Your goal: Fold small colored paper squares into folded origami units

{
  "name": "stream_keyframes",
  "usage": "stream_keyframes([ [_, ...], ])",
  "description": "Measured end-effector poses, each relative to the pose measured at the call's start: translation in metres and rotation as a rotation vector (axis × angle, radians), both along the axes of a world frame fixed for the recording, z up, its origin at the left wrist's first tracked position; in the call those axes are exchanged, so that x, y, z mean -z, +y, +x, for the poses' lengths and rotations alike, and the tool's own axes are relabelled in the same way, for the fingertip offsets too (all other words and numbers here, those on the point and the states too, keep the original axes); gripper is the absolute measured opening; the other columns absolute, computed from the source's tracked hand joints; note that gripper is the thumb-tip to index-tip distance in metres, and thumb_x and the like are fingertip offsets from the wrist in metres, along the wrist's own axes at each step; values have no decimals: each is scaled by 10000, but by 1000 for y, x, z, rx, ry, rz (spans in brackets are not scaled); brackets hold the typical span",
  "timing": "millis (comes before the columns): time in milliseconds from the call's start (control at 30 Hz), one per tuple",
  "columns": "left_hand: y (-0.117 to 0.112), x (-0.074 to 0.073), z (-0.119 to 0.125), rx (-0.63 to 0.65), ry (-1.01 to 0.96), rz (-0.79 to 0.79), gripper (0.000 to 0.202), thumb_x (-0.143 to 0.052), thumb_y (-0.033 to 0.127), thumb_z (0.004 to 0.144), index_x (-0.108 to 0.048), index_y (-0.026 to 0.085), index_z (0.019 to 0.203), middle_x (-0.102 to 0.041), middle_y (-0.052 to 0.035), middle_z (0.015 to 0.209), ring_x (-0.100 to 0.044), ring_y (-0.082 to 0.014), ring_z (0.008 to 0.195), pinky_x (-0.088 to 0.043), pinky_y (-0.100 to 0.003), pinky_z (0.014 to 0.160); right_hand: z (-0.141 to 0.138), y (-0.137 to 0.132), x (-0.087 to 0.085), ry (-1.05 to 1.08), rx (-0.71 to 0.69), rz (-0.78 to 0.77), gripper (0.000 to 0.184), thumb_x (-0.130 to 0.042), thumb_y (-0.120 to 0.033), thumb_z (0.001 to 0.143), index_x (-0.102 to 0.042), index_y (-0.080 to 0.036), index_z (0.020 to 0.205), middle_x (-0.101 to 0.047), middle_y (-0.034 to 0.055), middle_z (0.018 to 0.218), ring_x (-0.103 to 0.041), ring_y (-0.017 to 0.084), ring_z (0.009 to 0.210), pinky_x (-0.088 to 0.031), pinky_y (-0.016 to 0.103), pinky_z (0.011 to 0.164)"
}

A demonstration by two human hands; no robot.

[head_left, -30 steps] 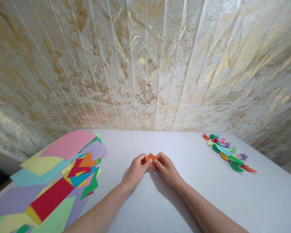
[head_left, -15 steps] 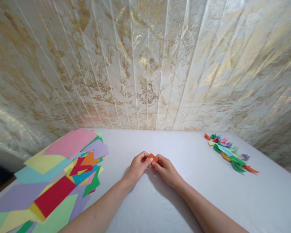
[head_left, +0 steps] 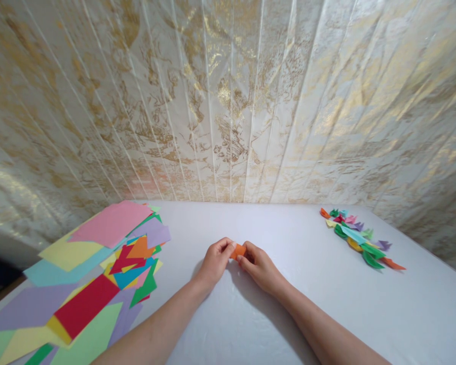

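Note:
A small folded piece of orange paper (head_left: 237,251) is held between my two hands, just above the white table (head_left: 228,314). My left hand (head_left: 217,257) pinches its left side with thumb and fingers. The right side is gripped by my right hand (head_left: 259,263), thumb in front and fingers curled behind. Part of the paper is hidden by the fingers, so its full folded shape cannot be made out.
Coloured paper sheets spread over the left side, among them a pink sheet (head_left: 112,223), a red sheet (head_left: 87,306) and an orange piece (head_left: 141,248). Several small folded paper shapes (head_left: 353,235) lie at the right. A gold-patterned curtain (head_left: 228,111) hangs behind the table.
The orange paper has turned between my fingers and now shows a flatter, roughly rectangular face. Both hands stay in nearly the same place, with the thumbs slightly shifted.

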State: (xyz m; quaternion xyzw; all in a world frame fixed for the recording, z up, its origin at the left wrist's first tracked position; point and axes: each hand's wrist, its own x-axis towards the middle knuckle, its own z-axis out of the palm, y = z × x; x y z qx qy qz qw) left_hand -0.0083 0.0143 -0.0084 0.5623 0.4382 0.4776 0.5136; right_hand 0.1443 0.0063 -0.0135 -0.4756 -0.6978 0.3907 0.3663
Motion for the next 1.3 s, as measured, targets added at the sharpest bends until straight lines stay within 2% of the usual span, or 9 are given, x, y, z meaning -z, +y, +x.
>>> stream_keyframes([
  [167,3,5,0,-13,-19,2,339,-512,474,856,-537,176,694,-488,25,648,-442,-134,642,-359,-243,627,1,0,-2,37,-15,-25,178,-505,-275,841,-424,-218,693,-493,-53,599,-450,124,564,-328,247,557],
  [400,7,12,0,-61,-37,-5,369,-541,520,832,-538,178,694,-502,33,643,-453,-127,626,-363,-230,604,2,1,-2,51,-72,-46,314,-443,-368,910,-442,-206,641,-460,-48,559,-402,109,519,-317,243,536],
  [533,7,12,-1,-68,-11,-12,306,-580,469,812,-566,174,730,-536,29,666,-484,-127,644,-387,-229,631,3,4,4,108,-33,-69,350,-458,-433,907,-448,-207,640,-473,-45,552,-414,110,509,-332,243,533],
  [700,4,8,2,20,16,-30,211,-636,369,741,-574,167,737,-562,30,673,-514,-131,667,-404,-235,652,4,7,8,180,8,-55,360,-466,-488,898,-484,-203,677,-519,-30,584,-457,120,532,-368,251,558],
  [967,2,5,1,2,51,-115,293,-613,442,755,-573,156,709,-553,21,624,-475,-109,569,-341,-218,534,4,7,8,199,18,-65,300,-489,-437,884,-483,-204,696,-522,-36,588,-460,120,528,-369,252,559],
  [1100,3,7,0,-1,74,-107,338,-588,485,778,-580,160,688,-578,5,623,-492,-112,560,-351,-217,519,4,6,3,217,5,-77,273,-496,-405,873,-466,-208,686,-500,-46,581,-454,118,532,-362,249,557],
  [1200,3,6,-1,10,89,-74,346,-558,487,809,-601,159,707,-608,-11,651,-527,-127,591,-398,-232,563,4,4,-2,218,-14,-88,278,-464,-397,880,-468,-206,678,-498,-41,589,-456,120,553,-359,249,565],
  [1300,3,4,-2,35,42,-20,307,-567,461,824,-624,160,799,-651,-25,761,-586,-154,721,-454,-257,692,5,3,-3,186,-25,-90,257,-440,-358,869,-463,-206,663,-478,-45,581,-443,118,554,-352,248,565],
])
